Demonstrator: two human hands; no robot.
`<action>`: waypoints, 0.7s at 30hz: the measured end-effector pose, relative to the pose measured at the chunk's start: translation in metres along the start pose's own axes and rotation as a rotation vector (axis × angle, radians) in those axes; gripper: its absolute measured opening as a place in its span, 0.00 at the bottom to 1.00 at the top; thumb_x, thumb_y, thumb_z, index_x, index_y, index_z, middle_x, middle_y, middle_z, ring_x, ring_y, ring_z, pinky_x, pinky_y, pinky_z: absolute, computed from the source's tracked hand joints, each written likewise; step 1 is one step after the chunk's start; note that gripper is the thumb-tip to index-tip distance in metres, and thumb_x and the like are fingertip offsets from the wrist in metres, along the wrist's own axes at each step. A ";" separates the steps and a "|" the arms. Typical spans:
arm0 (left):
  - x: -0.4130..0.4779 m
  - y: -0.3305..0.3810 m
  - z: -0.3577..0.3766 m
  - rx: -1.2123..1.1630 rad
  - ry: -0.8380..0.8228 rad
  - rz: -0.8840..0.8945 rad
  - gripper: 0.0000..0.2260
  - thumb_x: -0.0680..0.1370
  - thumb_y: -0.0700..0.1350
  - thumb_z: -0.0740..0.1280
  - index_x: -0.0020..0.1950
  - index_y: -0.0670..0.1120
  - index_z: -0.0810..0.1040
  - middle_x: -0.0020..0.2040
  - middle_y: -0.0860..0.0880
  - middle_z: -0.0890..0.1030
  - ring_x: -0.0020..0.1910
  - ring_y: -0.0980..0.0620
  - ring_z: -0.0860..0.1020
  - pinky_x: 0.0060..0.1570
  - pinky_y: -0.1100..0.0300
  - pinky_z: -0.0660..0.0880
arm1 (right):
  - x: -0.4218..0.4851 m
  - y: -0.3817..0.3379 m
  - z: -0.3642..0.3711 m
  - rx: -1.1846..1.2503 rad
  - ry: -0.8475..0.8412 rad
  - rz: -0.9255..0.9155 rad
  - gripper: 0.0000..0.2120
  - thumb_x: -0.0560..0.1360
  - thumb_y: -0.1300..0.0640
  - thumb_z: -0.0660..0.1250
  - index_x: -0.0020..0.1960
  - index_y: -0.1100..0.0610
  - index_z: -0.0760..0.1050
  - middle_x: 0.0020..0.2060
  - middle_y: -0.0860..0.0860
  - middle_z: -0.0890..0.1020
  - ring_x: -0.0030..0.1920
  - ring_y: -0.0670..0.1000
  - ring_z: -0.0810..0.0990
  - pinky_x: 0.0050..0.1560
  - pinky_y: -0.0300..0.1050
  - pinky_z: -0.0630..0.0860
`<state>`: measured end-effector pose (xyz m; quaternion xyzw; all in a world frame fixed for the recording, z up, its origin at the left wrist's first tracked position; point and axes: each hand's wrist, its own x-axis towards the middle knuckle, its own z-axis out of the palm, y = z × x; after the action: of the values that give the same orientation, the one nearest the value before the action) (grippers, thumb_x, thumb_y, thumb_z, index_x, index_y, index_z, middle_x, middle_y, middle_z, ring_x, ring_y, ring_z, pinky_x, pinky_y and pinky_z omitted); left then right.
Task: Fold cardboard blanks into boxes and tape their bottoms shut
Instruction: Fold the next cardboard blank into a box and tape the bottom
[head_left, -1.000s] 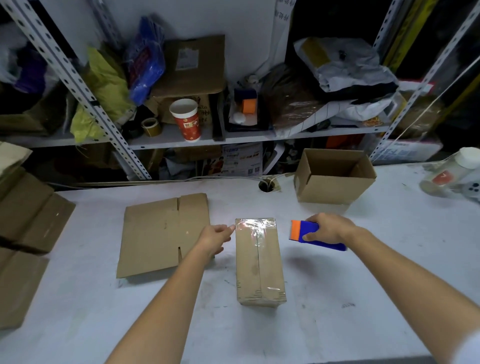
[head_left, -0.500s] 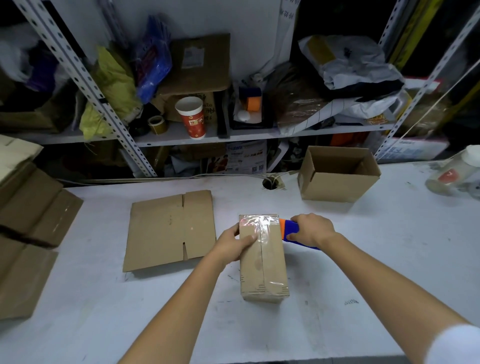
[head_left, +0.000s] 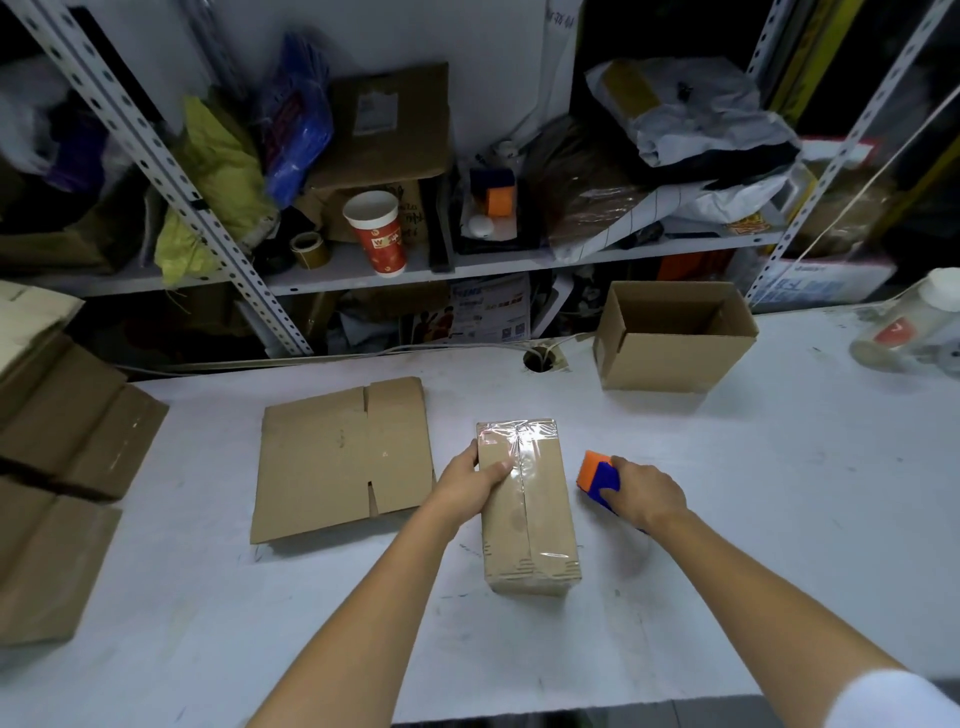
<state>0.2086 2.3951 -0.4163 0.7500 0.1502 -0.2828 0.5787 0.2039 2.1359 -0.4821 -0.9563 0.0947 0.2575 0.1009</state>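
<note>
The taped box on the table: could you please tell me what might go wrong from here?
The tape looks wrinkled at the far end of the taped box, so it may peel and weaken the bottom. The left hand grips only that end, so the box could slip if turned one-handed. The right hand holds the blue and orange tool nearby; it might snag the tape.
</note>
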 end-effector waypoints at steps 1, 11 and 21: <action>0.000 0.000 0.001 0.005 0.009 -0.001 0.13 0.80 0.50 0.67 0.65 0.56 0.76 0.57 0.54 0.83 0.53 0.51 0.82 0.59 0.48 0.79 | -0.003 0.008 0.005 -0.005 0.002 0.007 0.22 0.78 0.50 0.63 0.70 0.51 0.65 0.53 0.54 0.81 0.50 0.56 0.80 0.44 0.46 0.76; -0.013 0.004 -0.007 -0.052 0.046 -0.009 0.12 0.81 0.45 0.65 0.64 0.52 0.76 0.56 0.51 0.83 0.53 0.50 0.81 0.47 0.54 0.79 | -0.043 0.004 -0.018 0.179 0.152 -0.054 0.24 0.82 0.48 0.58 0.77 0.50 0.63 0.65 0.54 0.79 0.63 0.55 0.77 0.57 0.48 0.74; -0.049 0.047 -0.023 -0.049 0.070 0.300 0.17 0.81 0.45 0.68 0.69 0.56 0.72 0.59 0.57 0.81 0.56 0.60 0.79 0.41 0.69 0.77 | -0.058 -0.104 -0.084 0.945 0.074 -0.349 0.47 0.67 0.24 0.62 0.80 0.42 0.55 0.74 0.45 0.69 0.70 0.50 0.72 0.68 0.55 0.73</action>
<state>0.2010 2.4088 -0.3462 0.7590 0.0635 -0.1629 0.6272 0.2184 2.2235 -0.3659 -0.8163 0.0431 0.1316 0.5607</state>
